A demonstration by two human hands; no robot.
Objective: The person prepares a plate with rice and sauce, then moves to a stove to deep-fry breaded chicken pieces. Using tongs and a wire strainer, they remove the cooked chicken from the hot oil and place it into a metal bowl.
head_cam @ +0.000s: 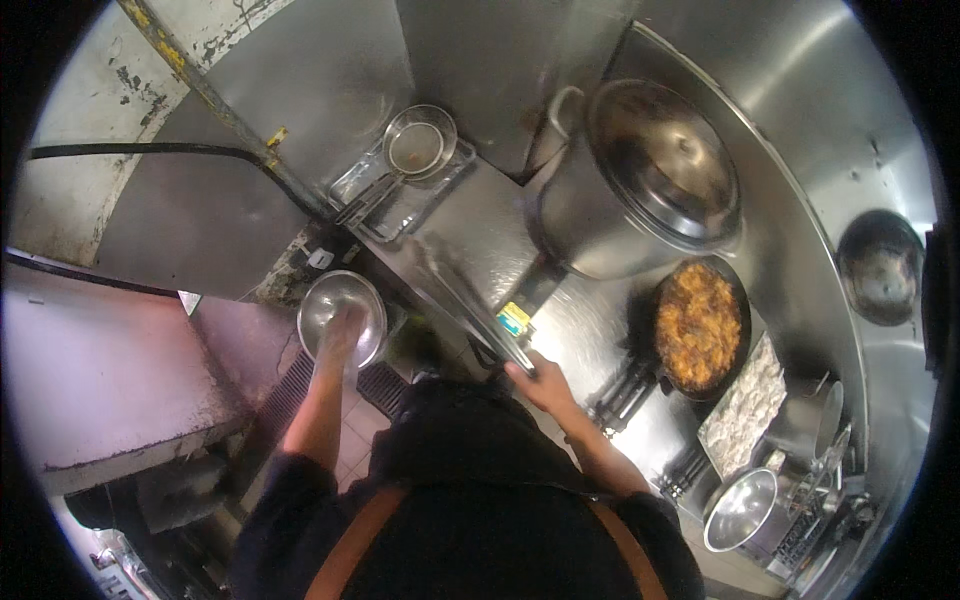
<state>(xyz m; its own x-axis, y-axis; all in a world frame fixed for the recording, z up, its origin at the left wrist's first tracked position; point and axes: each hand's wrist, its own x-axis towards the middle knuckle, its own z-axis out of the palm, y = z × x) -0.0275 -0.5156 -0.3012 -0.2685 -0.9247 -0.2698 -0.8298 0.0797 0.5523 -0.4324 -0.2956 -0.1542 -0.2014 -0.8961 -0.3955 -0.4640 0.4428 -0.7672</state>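
Observation:
My left hand (343, 336), blurred, reaches over the near rim of a shiny steel bowl (314, 315) on the left. Its fingers overlap the bowl's inside, and whether they grip the bowl I cannot tell. What supports the bowl is hidden. My right hand (541, 381) is closed around the near end of long metal tongs (469, 311), which point up and left along the edge of the steel counter (487, 210). Right of that hand, a dark oval pan (742, 322) holds browned, chunky food (697, 328) over a burner.
A large lidded steel pot (589, 214) stands behind the pan. Two wire strainers (418, 146) rest on a metal tray (409, 214) at the back. Crumpled foil (746, 409), a second steel bowl (741, 510) and a pot (806, 420) sit at right. A pipe (199, 82) crosses the upper left.

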